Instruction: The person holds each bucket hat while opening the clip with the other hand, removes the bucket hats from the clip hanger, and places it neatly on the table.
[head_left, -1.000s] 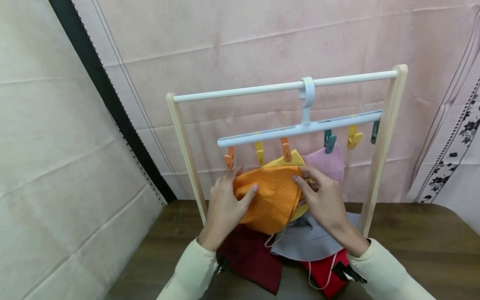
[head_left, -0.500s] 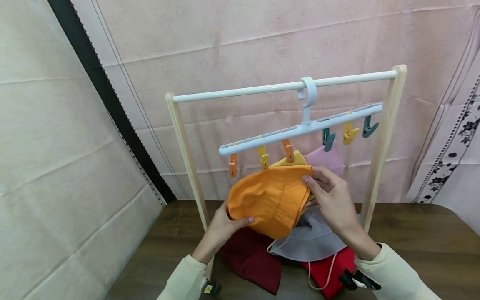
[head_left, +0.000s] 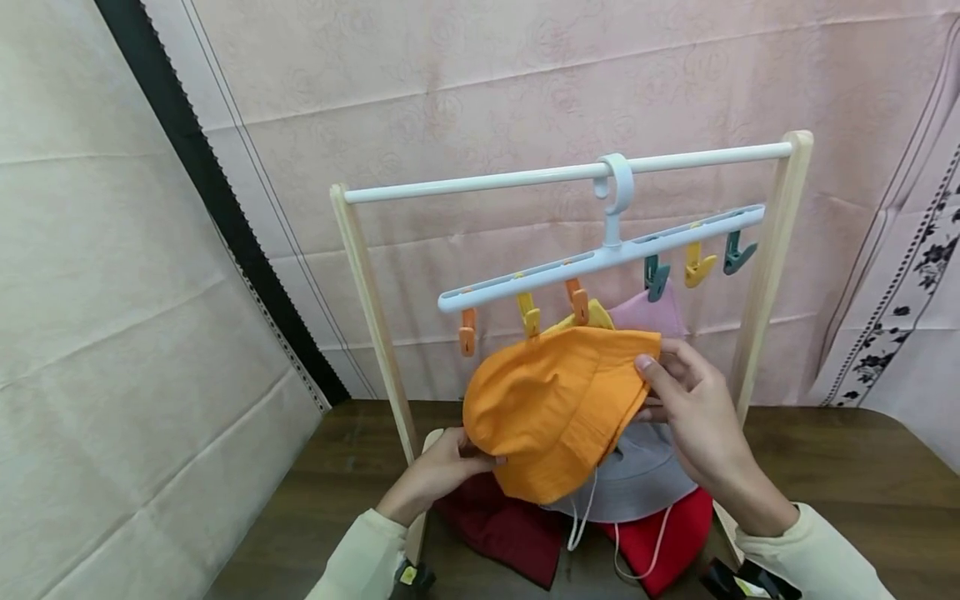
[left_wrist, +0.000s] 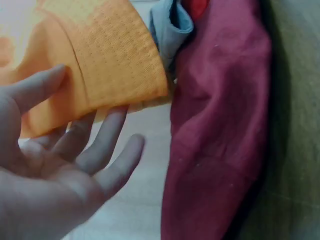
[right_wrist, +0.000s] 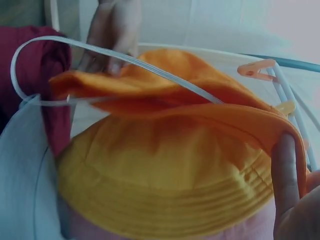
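Note:
Both hands hold an orange bucket hat [head_left: 558, 408] in front of the hanger. My left hand [head_left: 442, 467] pinches its lower left side between thumb and fingers; in the left wrist view the thumb lies over the cloth and fingers sit beneath. My right hand [head_left: 697, 417] pinches the brim at the upper right. Behind it a yellow bucket hat [right_wrist: 165, 180] hangs from an orange clip [head_left: 577, 302], mostly hidden in the head view. A pale blue hanger [head_left: 600, 260] hangs tilted, its left end lower. A white cord [right_wrist: 125, 57] loops from the orange hat.
A lilac hat [head_left: 648, 313] hangs by a green clip [head_left: 656, 279]. More clips, such as a yellow clip [head_left: 697, 265], line the hanger. A rack [head_left: 525, 181] with wooden posts carries it. Below lie a grey hat [head_left: 637, 479], a maroon hat [head_left: 502, 525] and a red hat [head_left: 667, 542].
The orange hat has moved right and slightly down. My left hand has slid from its upper left edge to its lower left side. The hanger has tilted, left end down.

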